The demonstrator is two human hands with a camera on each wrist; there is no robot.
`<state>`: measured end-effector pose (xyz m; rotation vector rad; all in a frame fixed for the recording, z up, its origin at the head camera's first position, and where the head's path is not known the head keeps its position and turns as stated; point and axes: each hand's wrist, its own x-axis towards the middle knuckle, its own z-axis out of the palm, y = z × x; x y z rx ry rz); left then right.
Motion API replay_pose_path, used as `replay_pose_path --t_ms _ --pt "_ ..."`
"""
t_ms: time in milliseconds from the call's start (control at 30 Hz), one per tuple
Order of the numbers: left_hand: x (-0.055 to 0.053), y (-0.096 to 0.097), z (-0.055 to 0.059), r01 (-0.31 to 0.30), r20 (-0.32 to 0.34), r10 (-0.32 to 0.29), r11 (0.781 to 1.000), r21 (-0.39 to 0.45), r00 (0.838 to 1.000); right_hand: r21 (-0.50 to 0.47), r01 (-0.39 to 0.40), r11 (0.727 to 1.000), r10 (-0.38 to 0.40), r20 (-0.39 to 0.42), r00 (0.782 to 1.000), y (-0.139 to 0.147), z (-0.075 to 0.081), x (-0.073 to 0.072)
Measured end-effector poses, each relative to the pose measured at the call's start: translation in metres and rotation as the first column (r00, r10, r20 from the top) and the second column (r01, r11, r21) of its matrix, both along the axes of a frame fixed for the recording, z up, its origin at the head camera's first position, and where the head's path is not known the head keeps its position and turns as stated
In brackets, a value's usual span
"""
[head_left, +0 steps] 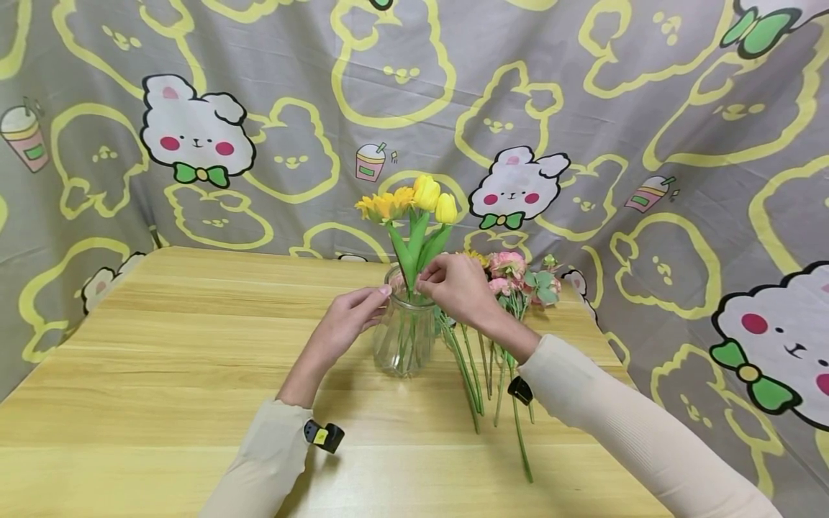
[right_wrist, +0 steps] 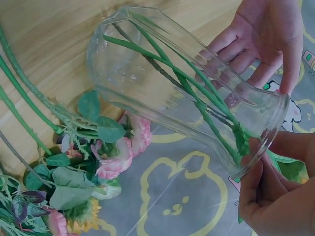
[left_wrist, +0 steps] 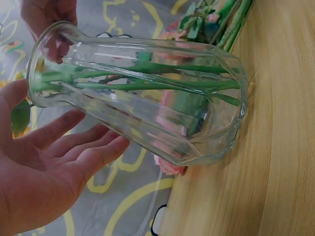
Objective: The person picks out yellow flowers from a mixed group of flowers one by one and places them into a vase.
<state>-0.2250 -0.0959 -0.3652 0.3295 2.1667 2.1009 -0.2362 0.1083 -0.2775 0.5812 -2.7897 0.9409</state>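
A clear faceted glass vase (head_left: 403, 352) stands upright on the table, with green stems (left_wrist: 142, 84) crossing inside it. Above its mouth rise two yellow tulips (head_left: 427, 193) and an orange-yellow sunflower (head_left: 387, 204). My left hand (head_left: 342, 324) is at the vase's left side, its fingers extended and its thumb by the rim; in the left wrist view the palm (left_wrist: 39, 182) faces the glass. At the right of the rim, my right hand (head_left: 460, 288) pinches a tulip stem between thumb and fingers, as the right wrist view shows. The sunflower's lower stem is partly hidden by leaves.
Right of the vase lie several loose flowers, with pink blooms (head_left: 507, 265), green leaves (head_left: 542, 286) and long stems (head_left: 519, 432) pointing toward the table's front. The wooden table (head_left: 162, 374) meets a grey patterned cloth (head_left: 291, 93) at the back and sides.
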Motion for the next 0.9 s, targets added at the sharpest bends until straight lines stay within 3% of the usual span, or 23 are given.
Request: replay_pose_path --t_ms 233,433,600,900 --pt "0.0 0.0 0.0 -0.005 -0.002 0.005 1.0 0.002 1.0 -0.082 0.023 0.996 -0.022 0.023 1.0 0.006 0.001 -0.002" --pt "0.0 0.0 -0.001 -0.004 -0.006 0.004 1.0 0.0 1.0 -0.136 0.073 0.988 -0.077 -0.027 0.997 0.018 0.002 -0.009" --pt "0.001 -0.001 -0.001 -0.001 -0.008 0.001 1.0 -0.008 1.0 -0.133 0.132 0.982 -0.136 -0.02 0.991 0.029 -0.003 -0.018" --pt "0.001 0.0 0.0 -0.001 -0.007 0.001 1.0 -0.006 1.0 -0.081 0.209 0.975 -0.203 0.073 0.976 0.049 -0.02 -0.033"
